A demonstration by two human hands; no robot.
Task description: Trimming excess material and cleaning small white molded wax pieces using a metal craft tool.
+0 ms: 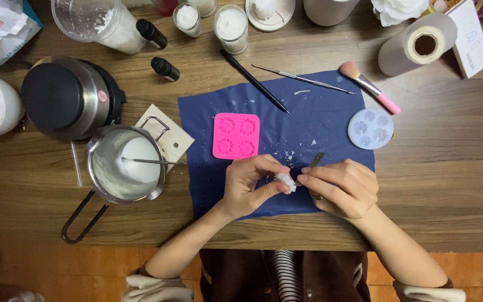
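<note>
Left hand point(248, 184) curled almost closed, thumb and fingertips pinching a small white wax piece point(286, 182) held just above the blue cloth point(308, 126). Right hand point(342, 187) likewise folded tight around a thin metal blade tool point(315, 160), handle poking up past the knuckles, working tip hidden at the wax. Best done, by the look of it, with short light strokes away from the left fingertips, the wax turned little by little rather than the tool, pressure kept low since so small a piece would likely crack or chip. White crumbs scattered on the cloth just beyond both hands. Just past the left hand, a pink square silicone mould point(236, 136) with four flower cavities; past the right hand, a pale blue round mould point(370, 128) at the cloth's edge. Off to the left, a steel melting pot point(125, 163) of white wax with a stirrer across it, close enough for an elbow to catch its handle. Farther out: black pen-like tool point(254, 81), thin metal pick point(303, 78), pink-handled brush point(370, 88), hot plate point(65, 98), two glass candle jars point(231, 27), paper roll point(417, 45).
</note>
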